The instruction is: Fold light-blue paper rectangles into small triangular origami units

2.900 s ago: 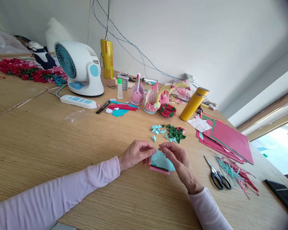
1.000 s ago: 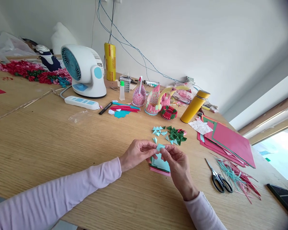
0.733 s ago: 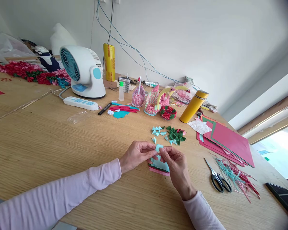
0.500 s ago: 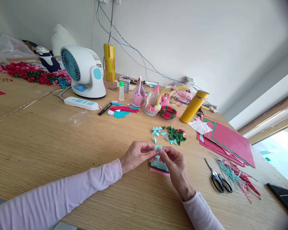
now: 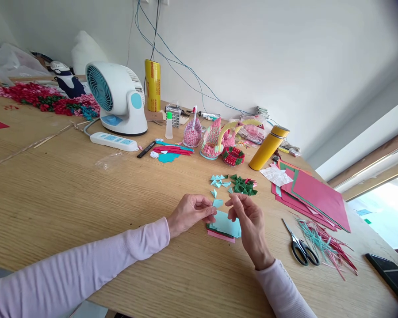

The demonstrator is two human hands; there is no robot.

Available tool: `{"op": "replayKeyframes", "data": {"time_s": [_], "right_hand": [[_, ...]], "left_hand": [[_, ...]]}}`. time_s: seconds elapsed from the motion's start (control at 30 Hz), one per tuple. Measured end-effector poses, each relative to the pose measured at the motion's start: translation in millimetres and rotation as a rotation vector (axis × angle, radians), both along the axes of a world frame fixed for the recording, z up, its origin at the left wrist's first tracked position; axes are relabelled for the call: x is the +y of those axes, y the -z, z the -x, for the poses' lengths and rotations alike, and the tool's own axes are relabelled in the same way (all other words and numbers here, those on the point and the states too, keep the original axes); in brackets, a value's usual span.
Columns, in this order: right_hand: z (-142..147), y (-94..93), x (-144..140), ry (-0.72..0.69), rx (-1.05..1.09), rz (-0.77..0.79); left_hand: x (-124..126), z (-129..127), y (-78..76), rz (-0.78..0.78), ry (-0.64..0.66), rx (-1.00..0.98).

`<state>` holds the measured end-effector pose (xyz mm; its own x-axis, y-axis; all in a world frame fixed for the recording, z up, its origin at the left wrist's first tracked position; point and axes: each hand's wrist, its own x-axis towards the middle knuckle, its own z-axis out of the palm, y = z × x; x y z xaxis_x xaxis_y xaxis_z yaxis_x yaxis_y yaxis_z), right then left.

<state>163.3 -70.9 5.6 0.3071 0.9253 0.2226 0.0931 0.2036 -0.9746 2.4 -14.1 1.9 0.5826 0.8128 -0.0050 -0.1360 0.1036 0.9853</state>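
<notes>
Between its thumb and fingers, my left hand pinches a small folded piece of light blue paper. My right hand hovers just to the right of it, apart from the paper, with its fingers curled and slightly parted and nothing seen in them. Below both hands lies a stack of paper slips, light blue on top with green and pink edges underneath. Beyond the hands are light blue folded triangles and a pile of dark green ones.
Black-handled scissors and paper strips lie on the right, below pink sheets. A yellow bottle stands behind. Folded-paper swans, a power strip and a fan line the back. A phone lies far right.
My right hand has let go of the light blue paper and drawn away to the right. My left hand still holds it, and more of the stack below shows.
</notes>
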Motion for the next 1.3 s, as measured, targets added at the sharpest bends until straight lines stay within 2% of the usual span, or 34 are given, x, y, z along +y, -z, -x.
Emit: {"op": "replayKeyframes", "data": {"time_s": [0.23, 0.33, 0.4, 0.5, 0.57, 0.63, 0.83, 0.97, 1.13, 1.2, 1.3], "right_hand": [[6.4, 5.8, -4.4, 0.023, -0.183, 0.052], [8.9, 7.1, -6.5, 0.087, -0.300, -0.008], [9.0, 5.1, -7.3, 0.119, -0.380, -0.101], [8.0, 0.7, -7.6, 0.142, -0.450, -0.201], [7.4, -1.0, -7.6, 0.132, -0.451, -0.206], [7.2, -1.0, -7.6, 0.103, -0.446, -0.193], [8.7, 4.4, -7.5, 0.097, -0.401, -0.085], [11.2, 6.5, -7.2, 0.090, -0.283, 0.012], [7.6, 0.7, -10.7, -0.033, -0.215, 0.046], [3.4, -2.8, -11.4, -0.099, -0.237, 0.006], [-3.1, -4.1, -9.1, -0.159, -0.366, -0.111]], "left_hand": [[0.9, -1.8, 6.7, -0.021, 0.030, -0.012], [1.1, -1.6, 6.3, -0.004, 0.031, -0.026], [1.8, -0.8, 4.8, 0.048, 0.040, -0.052], [4.4, 0.9, 2.9, 0.237, 0.085, -0.148], [7.0, 2.1, 3.0, 0.356, 0.110, -0.198], [9.7, 3.0, 3.9, 0.404, 0.110, -0.211], [13.0, 4.0, 5.8, 0.411, 0.039, -0.294], [9.7, 2.3, 4.5, 0.381, 0.055, -0.236], [8.2, 2.0, 3.1, 0.346, 0.028, -0.220], [9.3, 3.1, 3.5, 0.381, 0.051, -0.234], [10.9, 4.9, 4.4, 0.439, 0.151, -0.232]]}}
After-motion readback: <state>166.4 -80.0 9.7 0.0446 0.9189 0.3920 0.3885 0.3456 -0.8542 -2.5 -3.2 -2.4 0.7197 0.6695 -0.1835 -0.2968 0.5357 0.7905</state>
